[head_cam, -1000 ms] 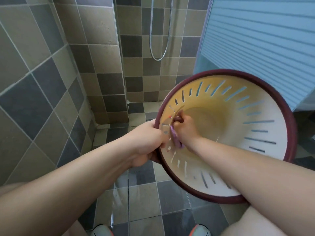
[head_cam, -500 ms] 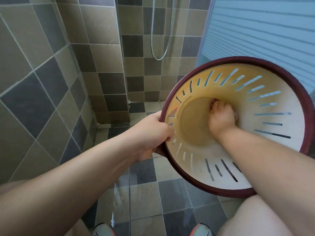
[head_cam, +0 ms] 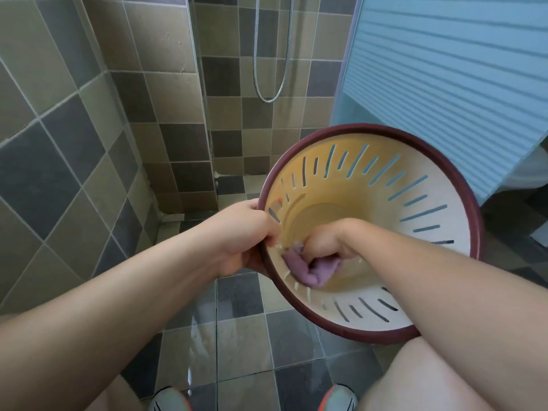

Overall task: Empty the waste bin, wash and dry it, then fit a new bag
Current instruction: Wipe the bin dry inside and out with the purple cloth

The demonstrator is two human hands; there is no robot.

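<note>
Bin sits tilted in mid-air at the right centre of the frame, mouth turned toward the camera, held over the floor. Left hand has its grip clenched on the bin's dark red rim at the rim's left edge, fingers curled over the lip and thumb side outside. Right hand reaches into the bin, its grip grasping a purple cloth, fingers curled around it and pressing it against the inner wall at the lower left, just inside the rim and near the left hand. The cloth is bunched and bulges out below the fingers. The bin's inside is cream to yellowish, with long narrow slots ringing the wall; blue and grey show through the upper slots, dark floor through the lower ones. Both bare forearms run in from the bottom corners, the right one crossing the bin's lower right rim.

Below the bin lies a tile floor in grey and beige squares, shiny with wet patches. Two shoe tips show at the bottom edge. Tiled walls fill the left and upper centre, where a shower hose hangs in a loop. A ribbed blue panel takes the upper right.
</note>
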